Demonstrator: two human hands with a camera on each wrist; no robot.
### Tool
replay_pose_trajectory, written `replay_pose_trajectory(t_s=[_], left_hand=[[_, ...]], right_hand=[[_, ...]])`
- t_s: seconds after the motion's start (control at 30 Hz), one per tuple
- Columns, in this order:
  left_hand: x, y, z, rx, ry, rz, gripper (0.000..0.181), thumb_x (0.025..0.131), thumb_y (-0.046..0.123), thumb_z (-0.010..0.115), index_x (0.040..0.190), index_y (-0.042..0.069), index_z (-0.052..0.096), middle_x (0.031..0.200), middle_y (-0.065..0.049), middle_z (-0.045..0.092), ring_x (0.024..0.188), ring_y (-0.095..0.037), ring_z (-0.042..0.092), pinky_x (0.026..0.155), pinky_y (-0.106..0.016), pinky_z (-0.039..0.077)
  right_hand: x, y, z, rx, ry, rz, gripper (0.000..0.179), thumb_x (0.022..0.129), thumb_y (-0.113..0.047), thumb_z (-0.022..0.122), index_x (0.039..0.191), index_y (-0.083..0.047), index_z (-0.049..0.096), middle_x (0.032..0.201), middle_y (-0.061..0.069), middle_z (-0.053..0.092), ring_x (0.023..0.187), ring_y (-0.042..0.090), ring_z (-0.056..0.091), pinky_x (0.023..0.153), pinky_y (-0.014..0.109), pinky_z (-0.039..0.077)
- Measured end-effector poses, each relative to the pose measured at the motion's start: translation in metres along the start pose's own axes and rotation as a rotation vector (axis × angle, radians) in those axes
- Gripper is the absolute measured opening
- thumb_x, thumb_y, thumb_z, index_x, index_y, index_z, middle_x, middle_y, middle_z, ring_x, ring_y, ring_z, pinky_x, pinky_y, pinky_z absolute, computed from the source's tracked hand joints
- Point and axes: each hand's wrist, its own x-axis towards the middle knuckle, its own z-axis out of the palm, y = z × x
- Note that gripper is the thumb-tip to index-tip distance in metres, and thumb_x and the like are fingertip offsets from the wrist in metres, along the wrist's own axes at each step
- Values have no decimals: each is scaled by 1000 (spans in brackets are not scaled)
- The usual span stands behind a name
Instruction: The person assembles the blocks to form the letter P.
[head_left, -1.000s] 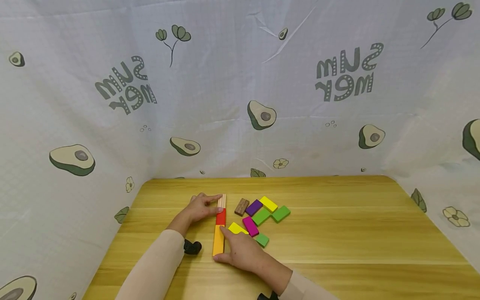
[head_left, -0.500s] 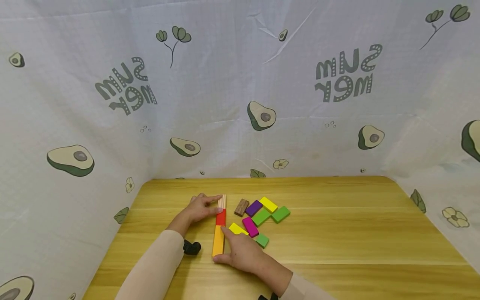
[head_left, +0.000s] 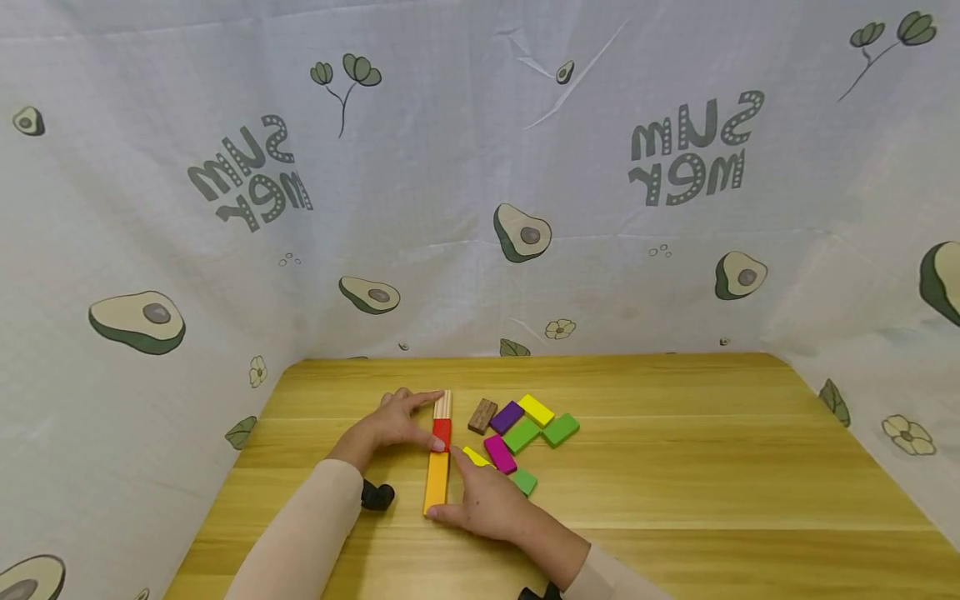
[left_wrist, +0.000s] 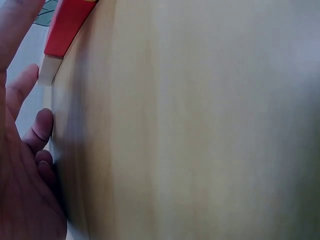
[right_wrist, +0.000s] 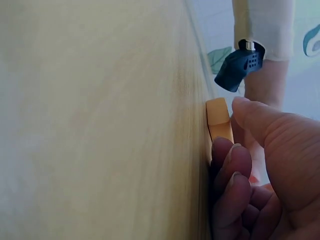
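Three wooden blocks lie end to end in a line in the head view: a plain wood block point(head_left: 443, 405) farthest, a red block point(head_left: 442, 431) in the middle, an orange block point(head_left: 437, 483) nearest. My left hand point(head_left: 392, 419) spans the far two, index finger on the plain block's far end, thumb over the red block's near end. My right hand point(head_left: 487, 500) pinches the orange block lengthwise, thumb at its near end and index finger beside its far end. The right wrist view shows the orange block's end point(right_wrist: 218, 112) beside the right thumb.
Right of the line lie a brown block point(head_left: 482, 416), a purple block point(head_left: 507, 417), a magenta block point(head_left: 500, 454), green blocks point(head_left: 561, 430) and yellow blocks point(head_left: 536, 410). One yellow block is partly hidden by the right hand. A patterned cloth point(head_left: 450, 167) hangs behind the wooden table point(head_left: 675, 467).
My left thumb has slid from the red block's far end towards me to its near end. My right index fingertip has shifted slightly right and away from me. The blocks look unmoved.
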Motion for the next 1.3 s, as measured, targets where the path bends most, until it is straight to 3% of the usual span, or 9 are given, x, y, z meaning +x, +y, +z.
replay_pose_trajectory(t_s=[0.2,0.33,0.53,0.7,0.87,1.0,1.1,1.3], left_hand=[[-3,0,-2,64,-33,16,110,55,65,93,152,47,43,133,-5,48,124,-27,40,103,-60,46],[-3,1,-3,91,-42,26,113,55,65,93,153,46,40,132,-4,48,121,-26,40,103,-57,46],[-3,0,-4,111,-46,41,113,57,67,92,155,46,38,133,-4,48,119,-23,40,101,-53,47],[-3,0,-5,115,-45,33,111,58,69,90,155,47,38,134,-4,48,120,-24,40,101,-53,47],[-2,3,-7,103,-59,13,109,61,67,90,155,49,37,133,-4,49,118,-24,41,101,-54,48],[0,5,-9,79,-77,-14,107,62,64,90,154,51,37,136,-4,48,121,-25,41,103,-57,46],[1,6,-11,59,-87,-35,104,64,63,89,153,52,38,135,-4,49,123,-26,42,104,-58,46],[5,8,-13,27,-104,-49,93,72,60,86,153,52,39,127,-3,52,124,-27,45,105,-62,44]], right_hand=[[3,0,-1,0,-16,8,103,84,-64,74,158,-4,35,109,13,76,100,21,72,87,43,60],[5,-1,-3,7,-38,20,102,83,-64,75,157,-5,36,114,13,75,102,20,72,90,45,59],[7,-1,-5,21,-58,31,102,83,-64,75,158,-8,36,98,7,76,89,15,70,87,45,59],[5,-1,-7,29,-56,29,99,85,-62,74,158,-7,35,108,10,76,97,19,72,89,46,59],[2,-1,-12,-41,13,35,80,93,-48,71,154,-6,41,91,8,75,84,20,71,79,45,61],[0,0,-18,-183,107,85,59,95,-38,70,144,-7,56,101,10,76,88,24,73,76,46,61],[-1,0,-21,-276,145,102,46,93,-35,72,127,-6,66,100,8,75,85,22,72,70,43,60],[-7,-2,-21,-350,117,127,44,88,-54,75,94,-11,69,66,-4,54,57,12,50,50,30,43]])
